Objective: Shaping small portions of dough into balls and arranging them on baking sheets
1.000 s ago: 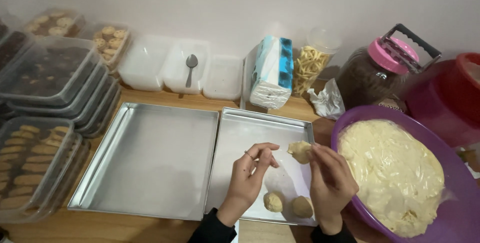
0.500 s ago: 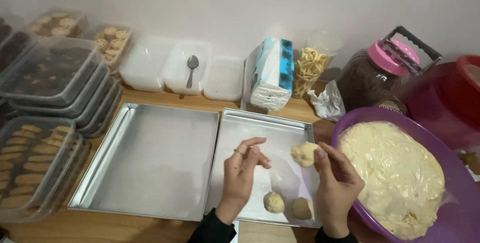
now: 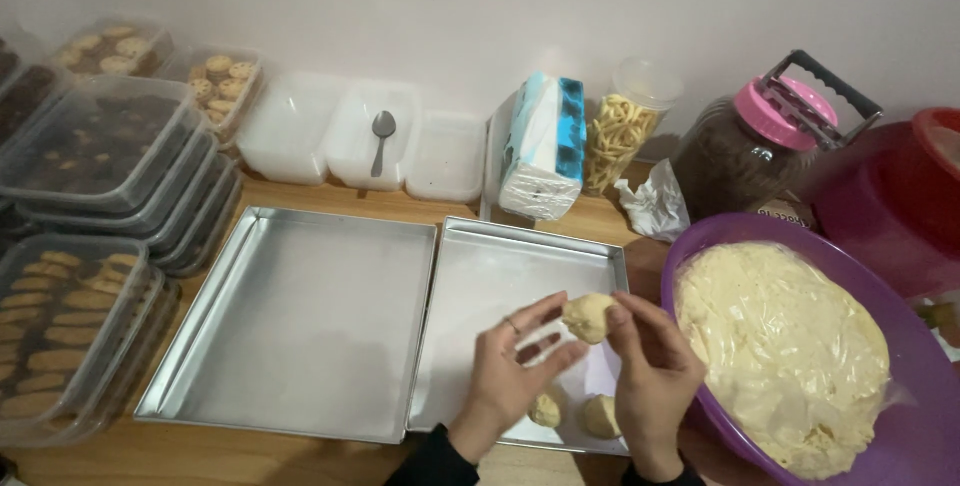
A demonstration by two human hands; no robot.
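While both hands (image 3: 575, 366) cup one dough lump (image 3: 588, 316) over tray (image 3: 480, 276), light, even rolling w/ fingers should round it.

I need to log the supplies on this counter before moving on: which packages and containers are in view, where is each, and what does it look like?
Soft pack: back centre, white and blue wrap, upright.
Clear jar: right of the pack, yellow sticks inside.
Dark jar: back right, pink lid, dark contents.
Stacked clear boxes: left side, cookies inside.
Empty white tubs: back, one bearing a spoon.
No screens or signs.
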